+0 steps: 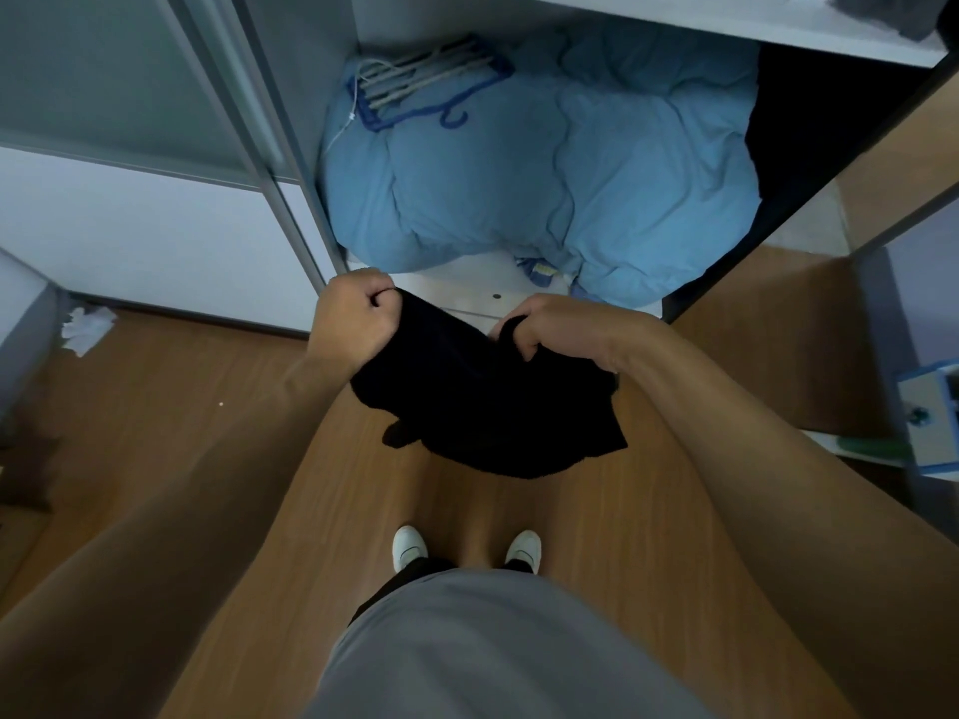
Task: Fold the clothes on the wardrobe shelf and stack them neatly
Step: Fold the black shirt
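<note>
Wardrobe bay and floor, noted from above.
On the white bottom board (467,290) a bunched blue quilt (571,163) is laid, filling most of the bay; a bundle of hangers (415,80) is rested on its back left. On the upper shelf (726,23) grey fabric (892,13) is seen at the right end. On the wooden floor (207,407) crumpled white paper (85,326) is left by the wall.

garment (482,407): black | duvet (560,168): light blue | hangers (415,90): blue, white | floor (207,459): brown wood-grain

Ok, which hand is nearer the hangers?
Left. The left hand grips the garment almost straight in front of the hangers; the right hand grips it too, but farther off to the right.
</note>
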`<state>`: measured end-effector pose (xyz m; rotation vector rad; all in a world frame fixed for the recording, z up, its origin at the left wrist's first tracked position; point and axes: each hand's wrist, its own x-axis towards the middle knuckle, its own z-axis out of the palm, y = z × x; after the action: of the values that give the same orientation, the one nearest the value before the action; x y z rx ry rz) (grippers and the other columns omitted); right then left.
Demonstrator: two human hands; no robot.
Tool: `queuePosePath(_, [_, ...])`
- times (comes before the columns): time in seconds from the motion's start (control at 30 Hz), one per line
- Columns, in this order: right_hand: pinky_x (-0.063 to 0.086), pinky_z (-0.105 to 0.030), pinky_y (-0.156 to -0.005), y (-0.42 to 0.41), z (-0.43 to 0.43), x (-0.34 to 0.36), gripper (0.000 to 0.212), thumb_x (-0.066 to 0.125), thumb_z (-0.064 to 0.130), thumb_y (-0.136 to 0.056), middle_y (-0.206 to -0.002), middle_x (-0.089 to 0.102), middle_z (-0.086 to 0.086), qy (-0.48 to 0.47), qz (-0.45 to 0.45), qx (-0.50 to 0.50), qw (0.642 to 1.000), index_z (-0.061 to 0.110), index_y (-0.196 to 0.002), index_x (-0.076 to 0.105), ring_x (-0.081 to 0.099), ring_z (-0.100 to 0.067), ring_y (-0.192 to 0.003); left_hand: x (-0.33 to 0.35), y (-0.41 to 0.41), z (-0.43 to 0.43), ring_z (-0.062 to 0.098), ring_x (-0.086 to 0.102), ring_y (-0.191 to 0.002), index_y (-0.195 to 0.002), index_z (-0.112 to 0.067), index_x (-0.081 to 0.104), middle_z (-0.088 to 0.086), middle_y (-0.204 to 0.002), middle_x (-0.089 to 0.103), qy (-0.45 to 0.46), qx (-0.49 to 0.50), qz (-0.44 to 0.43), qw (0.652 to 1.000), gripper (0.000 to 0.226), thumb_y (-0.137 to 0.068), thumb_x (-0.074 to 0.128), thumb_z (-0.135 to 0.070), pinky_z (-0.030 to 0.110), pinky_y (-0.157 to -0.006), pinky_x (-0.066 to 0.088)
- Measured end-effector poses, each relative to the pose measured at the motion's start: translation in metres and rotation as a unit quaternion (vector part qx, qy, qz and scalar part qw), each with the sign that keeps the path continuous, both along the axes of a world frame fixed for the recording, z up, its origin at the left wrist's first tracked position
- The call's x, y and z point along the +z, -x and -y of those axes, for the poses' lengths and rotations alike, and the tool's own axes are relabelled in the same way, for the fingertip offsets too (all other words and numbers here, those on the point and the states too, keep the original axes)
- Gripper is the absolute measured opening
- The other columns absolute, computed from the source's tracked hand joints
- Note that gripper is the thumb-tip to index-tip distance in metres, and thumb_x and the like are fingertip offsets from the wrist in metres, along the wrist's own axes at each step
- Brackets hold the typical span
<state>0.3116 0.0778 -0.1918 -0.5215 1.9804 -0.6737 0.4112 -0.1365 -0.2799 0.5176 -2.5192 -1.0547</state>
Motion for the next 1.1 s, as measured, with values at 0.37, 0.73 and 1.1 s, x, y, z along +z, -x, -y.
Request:
queuePosePath(0.37, [0.027,-0.03,-0.053,-0.005,0.014,0.007,0.005,0.052,0.013,-0.052,-0.065,0.041,-0.007,0.029,0.082,-0.027,0.996,0.014,-0.056,0.05,0.036,-0.026,-0.058,0.01,0.037,-0.031,0.013,0.058,-0.083,-0.084,-0.003,0.069,0.006,-0.096,0.058,-0.169,-0.043,0.097,0.98,0.014,-0.089,0.058,0.003,0.015,-0.074,0.042])
queuePosePath(0.73, [0.048,-0.043,-0.099,-0.004,-0.001,-0.008,0.05,0.05,0.007,-0.074,-0.13,0.064,-0.02,0.077,0.155,-0.155,0.973,0.022,-0.114,0.076,0.063,-0.035,-0.114,-0.017,-0.006,-0.061,0.015,0.073,-0.084,-0.112,-0.014,0.066,0.01,-0.115,0.073,-0.507,0.007,0.184,0.842,0.026,-0.102,0.046,-0.026,0.033,-0.074,0.06])
queuePosePath(1.1, [0.045,-0.045,-0.103,-0.009,0.001,-0.005,0.047,0.047,0.006,-0.086,-0.136,0.057,-0.026,0.129,0.21,-0.189,0.951,0.009,-0.13,0.064,0.059,-0.038,-0.114,-0.004,-0.037,-0.072,0.011,0.069,-0.099,-0.113,-0.016,0.066,-0.005,-0.102,0.074,-0.583,-0.236,0.102,0.771,0.024,-0.094,0.054,-0.025,0.022,-0.085,0.052])
